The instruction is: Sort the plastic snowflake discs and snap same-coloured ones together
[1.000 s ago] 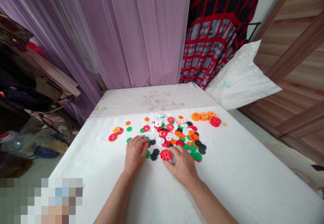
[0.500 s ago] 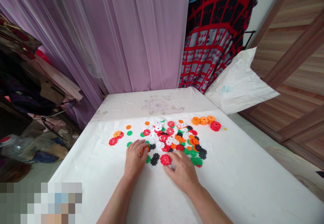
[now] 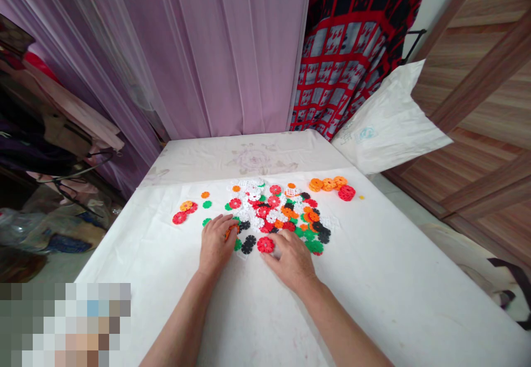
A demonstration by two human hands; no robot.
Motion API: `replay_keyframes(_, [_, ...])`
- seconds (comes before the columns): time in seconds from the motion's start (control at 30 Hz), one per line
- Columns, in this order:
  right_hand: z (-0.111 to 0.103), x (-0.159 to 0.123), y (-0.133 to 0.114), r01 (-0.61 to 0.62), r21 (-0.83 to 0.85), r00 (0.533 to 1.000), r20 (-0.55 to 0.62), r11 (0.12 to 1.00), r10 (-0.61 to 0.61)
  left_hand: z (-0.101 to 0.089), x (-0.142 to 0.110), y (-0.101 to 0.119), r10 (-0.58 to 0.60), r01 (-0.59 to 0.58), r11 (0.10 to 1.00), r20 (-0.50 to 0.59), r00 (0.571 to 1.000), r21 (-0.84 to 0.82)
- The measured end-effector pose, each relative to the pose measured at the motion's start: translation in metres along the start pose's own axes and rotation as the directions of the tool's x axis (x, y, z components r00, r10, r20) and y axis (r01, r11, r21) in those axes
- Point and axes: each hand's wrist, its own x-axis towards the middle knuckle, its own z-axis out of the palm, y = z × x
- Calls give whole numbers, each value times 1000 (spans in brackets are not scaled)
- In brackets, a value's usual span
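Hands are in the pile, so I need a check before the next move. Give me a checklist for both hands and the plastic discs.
1. Left hand on the orange disc: cannot tell; its fingers cover part of the disc, and a grip is not visible.
2. Right hand at the red disc: ok; its fingers reach the disc's edge.
3. Black discs between the hands: ok; uncovered.
4. Main disc pile in a single layer: not ok; many discs overlap.
5. Orange discs at the far right: ok; apart from the main pile.
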Motion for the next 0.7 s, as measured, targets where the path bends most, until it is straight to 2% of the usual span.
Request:
replay_keyframes(0.23, [-2, 2, -5, -41, -2, 999, 8, 999, 41, -1, 0, 2, -4, 4, 1000, -9, 1000, -22])
replay_keyframes(0.43, [-5, 2, -9, -45, -47, 997, 61, 998, 48, -2, 0, 3, 2, -2, 1000, 3, 1000, -10])
replay_keyframes(0.7, [0, 3, -7, -38, -55, 999, 20, 998, 39, -1, 0, 2, 4, -4, 1000, 3, 1000, 0])
